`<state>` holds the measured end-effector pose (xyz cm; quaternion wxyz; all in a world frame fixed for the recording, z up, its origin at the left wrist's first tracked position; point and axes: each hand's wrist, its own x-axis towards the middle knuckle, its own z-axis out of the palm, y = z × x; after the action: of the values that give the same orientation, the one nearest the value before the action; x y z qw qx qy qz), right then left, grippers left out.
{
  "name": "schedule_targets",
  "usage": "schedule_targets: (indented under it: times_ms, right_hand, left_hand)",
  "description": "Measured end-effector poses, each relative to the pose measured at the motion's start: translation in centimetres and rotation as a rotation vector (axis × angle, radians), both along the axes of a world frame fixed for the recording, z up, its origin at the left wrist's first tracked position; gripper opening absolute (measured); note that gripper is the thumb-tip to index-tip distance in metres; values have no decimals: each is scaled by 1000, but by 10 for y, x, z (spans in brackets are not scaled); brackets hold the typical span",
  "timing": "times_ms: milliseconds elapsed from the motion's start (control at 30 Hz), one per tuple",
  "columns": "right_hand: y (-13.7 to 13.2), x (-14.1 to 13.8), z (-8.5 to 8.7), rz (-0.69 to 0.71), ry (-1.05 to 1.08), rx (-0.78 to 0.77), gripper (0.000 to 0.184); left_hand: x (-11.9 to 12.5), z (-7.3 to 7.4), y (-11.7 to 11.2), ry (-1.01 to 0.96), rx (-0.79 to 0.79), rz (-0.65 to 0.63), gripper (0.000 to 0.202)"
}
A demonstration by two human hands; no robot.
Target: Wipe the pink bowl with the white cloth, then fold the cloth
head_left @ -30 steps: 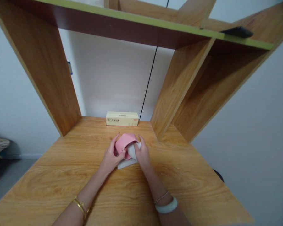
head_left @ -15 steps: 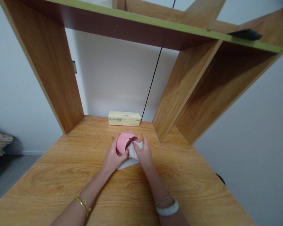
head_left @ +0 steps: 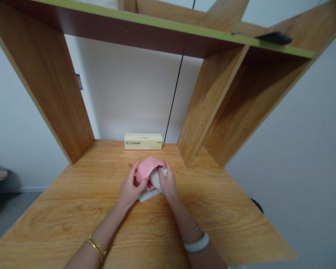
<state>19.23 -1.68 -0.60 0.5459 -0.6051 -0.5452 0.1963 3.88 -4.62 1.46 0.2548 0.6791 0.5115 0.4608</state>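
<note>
A pink, hollow container (head_left: pixel 146 168), perhaps a bowl or cup, is tipped on its side with its opening turned toward my right hand. My left hand (head_left: pixel 130 186) grips it from the left, thumb at the near rim. A pale grey-white cloth (head_left: pixel 155 179) is bunched partly inside the opening, and a flap of it hangs out below, over the table. My right hand (head_left: pixel 167 181) is closed on the cloth, its thumb pressing it in at the rim and its fingers behind the container's right side.
A cream-coloured box (head_left: pixel 143 142) with printed lettering stands at the back of the wooden table (head_left: pixel 100 209). Wooden uprights (head_left: pixel 215 104) and a green-edged shelf (head_left: pixel 168 28) frame the space above. A dark flat object (head_left: pixel 274 37) lies on the shelf at right.
The pink container has turned slightly in my left hand, and my right hand has pushed the cloth further into its opening. The whole view has shifted a little.
</note>
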Motion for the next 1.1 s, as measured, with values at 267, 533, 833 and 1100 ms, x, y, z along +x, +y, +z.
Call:
schedule_targets:
  times_ms: [267, 533, 833, 1100]
  right_hand:
    - [-1, -8, 6, 69, 207, -34, 38]
    - [-11, -2, 19, -75, -211, -82, 65]
    - [-10, 8, 15, -36, -295, -22, 57]
    - [-1, 0, 2, 1, 35, 1, 37]
  left_hand:
    - [11, -13, 1, -17, -5, -24, 77]
    - [4, -2, 2, 107, -29, 128, 65]
    - [0, 6, -3, 236, -31, 48, 67]
    - [-2, 4, -1, 156, -12, 20, 75]
